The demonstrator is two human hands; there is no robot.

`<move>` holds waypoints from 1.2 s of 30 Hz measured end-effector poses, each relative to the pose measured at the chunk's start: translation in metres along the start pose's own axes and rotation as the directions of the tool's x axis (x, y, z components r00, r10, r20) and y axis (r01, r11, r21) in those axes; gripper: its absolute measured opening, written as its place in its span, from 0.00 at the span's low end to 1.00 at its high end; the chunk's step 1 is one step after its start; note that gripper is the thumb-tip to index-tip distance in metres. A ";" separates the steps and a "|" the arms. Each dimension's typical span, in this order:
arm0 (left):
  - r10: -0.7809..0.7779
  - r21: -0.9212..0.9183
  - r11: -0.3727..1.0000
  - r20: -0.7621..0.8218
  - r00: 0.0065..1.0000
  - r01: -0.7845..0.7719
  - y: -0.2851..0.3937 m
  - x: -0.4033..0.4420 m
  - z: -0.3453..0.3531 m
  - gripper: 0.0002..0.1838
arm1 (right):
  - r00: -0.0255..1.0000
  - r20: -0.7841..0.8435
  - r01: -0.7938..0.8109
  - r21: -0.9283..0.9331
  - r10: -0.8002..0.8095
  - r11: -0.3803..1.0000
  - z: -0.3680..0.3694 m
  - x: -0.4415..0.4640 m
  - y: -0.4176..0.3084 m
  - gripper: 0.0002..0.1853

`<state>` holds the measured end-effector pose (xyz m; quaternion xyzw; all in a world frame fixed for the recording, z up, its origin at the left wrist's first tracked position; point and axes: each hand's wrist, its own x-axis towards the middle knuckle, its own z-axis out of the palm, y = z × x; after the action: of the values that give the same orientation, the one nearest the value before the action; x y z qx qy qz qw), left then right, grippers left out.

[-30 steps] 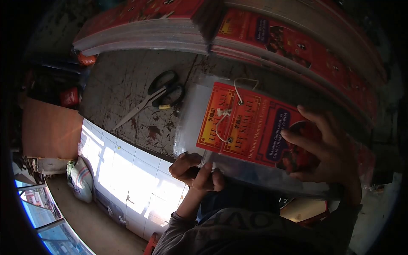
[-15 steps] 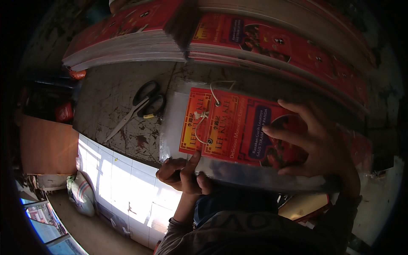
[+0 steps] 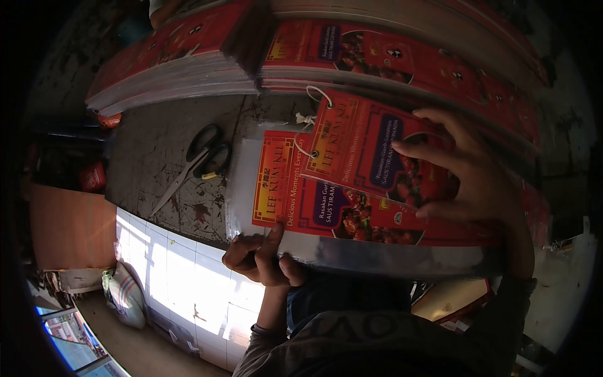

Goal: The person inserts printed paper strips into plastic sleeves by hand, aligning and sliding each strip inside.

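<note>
1. Scuffed tabletop (image 3: 147, 135) is bounded at the left by a slanting edge, past which a sunlit white tiled floor (image 3: 182, 270) is seen.
2. Far-side room is limited by a left stack (image 3: 163, 60) and a right stack (image 3: 433, 66) of red printed cards, parted by a narrow dark gap.
3. Clear plastic sheeting (image 3: 240, 169) is laid before the right stack, its left margin left uncovered by the cards and its near edge turned toward the wearer.
4. On it, a red Lee Kum Kee lower card (image 3: 323, 213) is partly covered, its yellow end exposed at the left.
5. Across that, a Lee Kum Kee corded card (image 3: 377, 154) is set askew, its far left corner brought close to the right stack; whether they touch cannot be told.
6. By the right hand (image 3: 468, 166) the corded card is held at its right portion, fingers spread over the face and thumb at the near edge.
7. By the left hand (image 3: 264, 261), fingers curled, the lower card's near left corner is met with a fingertip; whether anything is pinched cannot be told.
8. Black-handled scissors (image 3: 200, 158) are laid partly open, left of the sheeting.
9. White cord (image 3: 306, 119) is looped through the corded card's two eyelets and knotted.
</note>
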<state>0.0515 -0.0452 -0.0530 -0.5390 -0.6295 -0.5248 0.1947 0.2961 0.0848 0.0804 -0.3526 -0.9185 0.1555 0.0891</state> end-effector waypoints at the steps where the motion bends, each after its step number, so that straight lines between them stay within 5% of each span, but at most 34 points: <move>1: 0.001 0.001 1.000 -0.001 1.000 -0.001 0.000 0.000 0.000 0.24 | 1.000 -0.001 0.001 0.000 -0.001 1.000 -0.001 0.000 0.000 0.38; 4: -0.019 -0.010 1.000 0.011 1.000 0.019 0.001 -0.001 -0.001 0.24 | 0.990 -0.057 -0.121 0.121 0.129 0.985 -0.012 0.000 0.002 0.42; 7: 0.048 0.011 0.999 0.050 0.998 -0.049 -0.001 -0.002 -0.003 0.27 | 0.952 -0.258 -0.152 0.064 0.163 0.986 -0.029 -0.003 0.009 0.43; 11: 0.072 0.035 0.997 0.063 0.995 -0.075 -0.002 -0.001 -0.004 0.27 | 0.945 -0.313 -0.112 -0.047 0.091 0.993 -0.043 -0.005 0.022 0.43; 19: 0.073 0.071 0.994 0.060 0.996 -0.077 0.003 0.001 -0.002 0.26 | 0.970 -0.242 -0.015 -0.096 -0.009 0.995 -0.046 -0.006 0.033 0.41; 26: 0.024 -0.026 0.999 0.011 1.000 -0.023 -0.002 -0.001 0.000 0.25 | 0.980 -0.139 -0.173 -0.210 0.146 0.962 -0.026 -0.005 0.019 0.41; 28: 0.032 0.032 0.999 0.061 0.998 -0.034 -0.001 -0.002 0.000 0.27 | 0.999 0.039 -0.010 -0.181 0.017 0.983 -0.012 -0.004 0.006 0.38; 31: 0.015 0.034 0.999 0.045 0.999 -0.017 0.002 0.000 0.002 0.28 | 0.991 0.080 0.117 -0.124 -0.108 0.985 -0.003 -0.003 -0.002 0.38; 36: 0.000 0.028 1.000 0.033 0.999 -0.001 -0.001 -0.001 0.000 0.29 | 0.998 0.052 -0.020 -0.151 0.028 0.988 -0.010 -0.010 -0.002 0.39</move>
<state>0.0507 -0.0454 -0.0546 -0.5449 -0.6397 -0.5068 0.1922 0.3049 0.0788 0.0904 -0.3649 -0.9253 0.0964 0.0358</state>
